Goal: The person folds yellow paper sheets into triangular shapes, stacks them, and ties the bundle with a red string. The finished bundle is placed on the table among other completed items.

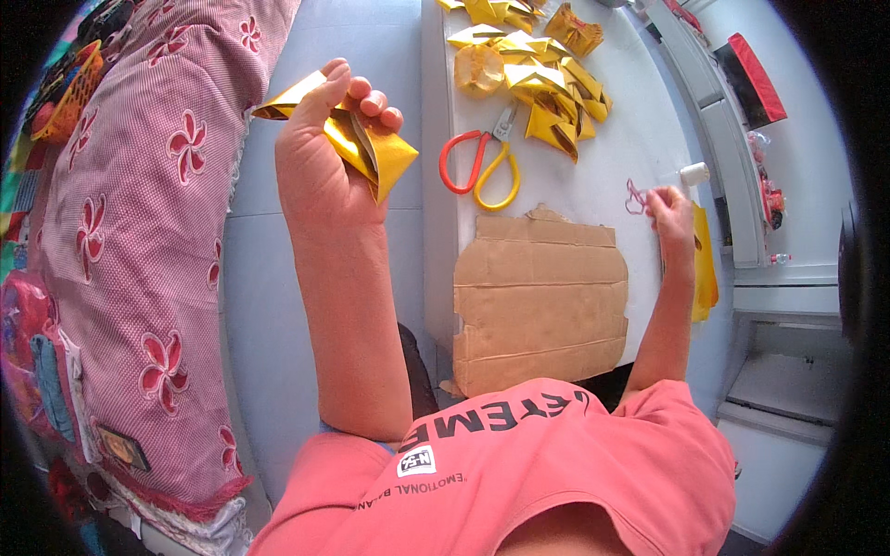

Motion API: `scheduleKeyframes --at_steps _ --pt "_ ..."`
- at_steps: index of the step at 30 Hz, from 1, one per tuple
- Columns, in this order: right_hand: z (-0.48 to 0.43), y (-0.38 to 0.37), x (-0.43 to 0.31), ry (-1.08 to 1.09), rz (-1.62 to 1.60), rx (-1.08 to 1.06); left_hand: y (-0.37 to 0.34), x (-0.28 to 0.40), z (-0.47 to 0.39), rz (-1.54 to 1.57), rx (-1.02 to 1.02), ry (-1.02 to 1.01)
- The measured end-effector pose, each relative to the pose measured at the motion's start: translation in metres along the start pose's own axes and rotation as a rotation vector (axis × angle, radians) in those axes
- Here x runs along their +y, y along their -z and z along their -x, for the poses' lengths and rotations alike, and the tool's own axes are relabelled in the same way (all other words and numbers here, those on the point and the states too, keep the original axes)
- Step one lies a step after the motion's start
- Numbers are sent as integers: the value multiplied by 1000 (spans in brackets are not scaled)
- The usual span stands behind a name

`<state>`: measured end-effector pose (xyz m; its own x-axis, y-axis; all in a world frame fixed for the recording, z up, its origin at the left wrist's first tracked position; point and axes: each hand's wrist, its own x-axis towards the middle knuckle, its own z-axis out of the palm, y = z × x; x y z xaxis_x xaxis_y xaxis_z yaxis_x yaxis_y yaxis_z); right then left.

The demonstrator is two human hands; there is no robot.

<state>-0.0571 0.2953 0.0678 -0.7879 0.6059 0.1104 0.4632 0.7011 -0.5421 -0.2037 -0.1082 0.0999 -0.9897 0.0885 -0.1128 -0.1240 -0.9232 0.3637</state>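
Observation:
My left hand (313,174), raised over the gap beside the table, grips a folded gold foil-paper piece (395,154) whose pointed ends stick out on both sides. Over the right side of the white table (577,191), my right hand (672,217) pinches a thin reddish-purple looped string (633,197) between thumb and fingers. Scissors (503,129) with one red and one yellow handle lie on the tabletop between the hands. Beyond them is a heap of several folded gold paper pieces (535,75). A flattened sheet of brown cardboard (542,306) lies nearest my body.
Yellow-gold paper sheets (706,271) lie at the table's right edge, near a small white cylinder (694,174). To the left stands a bed with a pink flower-patterned cover (132,278) and an orange basket (73,97). A white cabinet (730,160) lines the right side.

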Motion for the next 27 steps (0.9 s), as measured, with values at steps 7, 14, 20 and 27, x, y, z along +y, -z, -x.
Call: scheduleKeyframes --at_steps 7,14,20,27 --pt "15 -45 -24 97 319 57 -4 -12 -2 -10 -19 31" --pt "-77 -122 -114 727 333 -3 -5 -8 -1 -19 15 58" --pt "-132 -137 -154 575 546 -357 -6 -14 -5 -10 35 112" --pt "-157 -112 -237 655 860 -809 1 -10 -6 -35 23 117"
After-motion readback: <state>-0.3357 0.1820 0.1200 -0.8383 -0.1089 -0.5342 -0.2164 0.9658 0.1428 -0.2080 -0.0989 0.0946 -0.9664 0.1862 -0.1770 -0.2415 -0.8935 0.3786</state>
